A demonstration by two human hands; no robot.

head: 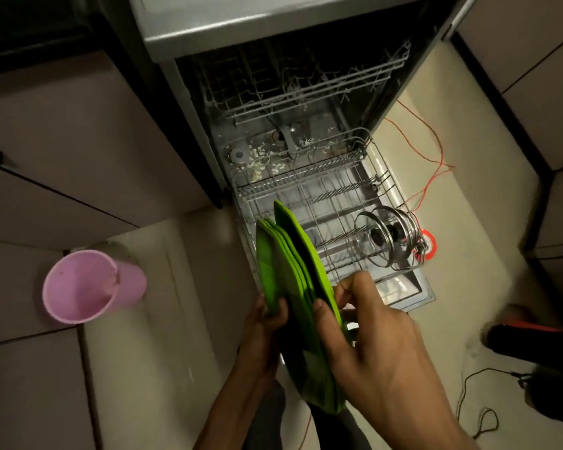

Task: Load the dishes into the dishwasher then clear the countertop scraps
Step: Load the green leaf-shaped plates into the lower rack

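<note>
Green plates [286, 274]: a stack held on edge at 6 o'clock, just over the near left corner of the lower rack [332, 203].
Left hand [267, 323]: grips the stack's lower edge.
Right hand [364, 323]: thumb and fingers pinch the rightmost plate, parting it from the rest.
Loaded: glass lids [384, 235] stand at the rack's 3 o'clock side.
Upper rack [306, 82]: looks bare.
Left: plates to slot; countertop scraps not in view, likely untouched.
Floor: pink bin [88, 284] at 9 o'clock.

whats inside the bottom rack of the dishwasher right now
Two glass lids stand at the right end of the bottom rack; the rest shows bare wires. The green plates held in front hide its near left corner.
</note>
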